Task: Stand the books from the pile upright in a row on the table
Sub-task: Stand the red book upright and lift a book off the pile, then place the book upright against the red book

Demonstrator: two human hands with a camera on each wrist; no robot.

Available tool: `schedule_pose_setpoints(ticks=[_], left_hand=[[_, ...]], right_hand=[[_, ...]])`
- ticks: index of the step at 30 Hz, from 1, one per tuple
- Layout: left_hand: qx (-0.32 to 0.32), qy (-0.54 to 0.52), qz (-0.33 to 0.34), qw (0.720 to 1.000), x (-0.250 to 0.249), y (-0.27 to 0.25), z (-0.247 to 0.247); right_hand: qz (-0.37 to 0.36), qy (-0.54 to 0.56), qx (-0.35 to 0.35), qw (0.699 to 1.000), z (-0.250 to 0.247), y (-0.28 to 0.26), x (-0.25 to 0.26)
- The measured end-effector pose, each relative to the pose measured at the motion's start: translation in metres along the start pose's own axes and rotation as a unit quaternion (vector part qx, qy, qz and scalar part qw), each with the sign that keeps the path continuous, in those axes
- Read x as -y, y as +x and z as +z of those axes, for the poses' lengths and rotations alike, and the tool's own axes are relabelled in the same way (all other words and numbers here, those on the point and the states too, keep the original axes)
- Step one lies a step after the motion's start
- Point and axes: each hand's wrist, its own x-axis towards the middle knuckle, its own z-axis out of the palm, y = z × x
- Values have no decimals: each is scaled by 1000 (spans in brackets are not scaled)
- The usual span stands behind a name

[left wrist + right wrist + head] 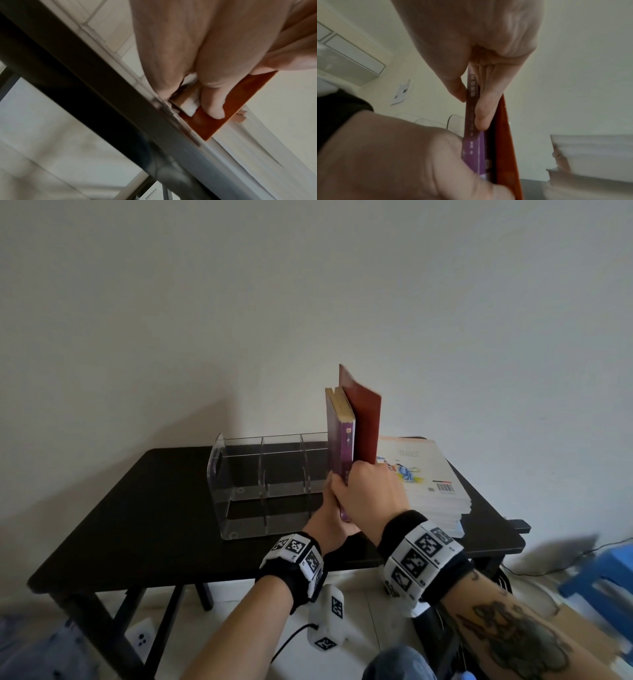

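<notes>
Two books stand upright together above the black table (144, 508): a purple book (340, 440) with yellowed pages and a taller red book (366, 422) to its right. My right hand (370, 491) grips the purple book's spine (471, 108) between thumb and fingers, with fingers (483, 108) between it and the red book (503, 135). My left hand (329, 518) holds the books from below, its fingers (212, 102) curled on the red book's bottom edge (240, 102). The pile of flat books (424, 477) lies at the table's right end.
A clear acrylic rack (260, 484) with dividers stands on the table left of the held books. A blue stool (603, 573) and cables are on the floor at right, a white marked box (327, 621) under the table edge.
</notes>
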Motion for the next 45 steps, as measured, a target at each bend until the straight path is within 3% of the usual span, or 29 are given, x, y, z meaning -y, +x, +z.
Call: schedule_pose_setpoints(ticks=[3, 7, 9, 12, 18, 21, 38, 42, 45], left_hand=[[39, 11, -7, 999, -8, 1, -5], [-31, 20, -18, 999, -17, -4, -11], [-21, 3, -31, 999, -19, -5, -12], [-14, 88, -56, 994, -25, -10, -14], [1, 72, -28, 997, -26, -15, -16], [12, 121, -28, 992, -27, -12, -15], [33, 90, -64, 993, -27, -6, -22], [29, 101, -62, 993, -26, -6, -22], [30, 100, -59, 993, -25, -6, -22]], right_hand=[[-2, -9, 9, 1000, -1, 3, 0], [6, 11, 26, 1000, 3, 3, 0], [5, 5, 40, 999, 4, 1, 1], [-4, -11, 54, 998, 4, 0, 0], [-17, -30, 46, 998, 6, 1, -4], [-21, -46, 44, 998, 7, -1, -5], [37, -64, 116, 991, 6, -15, -40], [48, -59, 80, 994, 6, -12, -50], [63, -24, 4, 998, -2, -1, -70]])
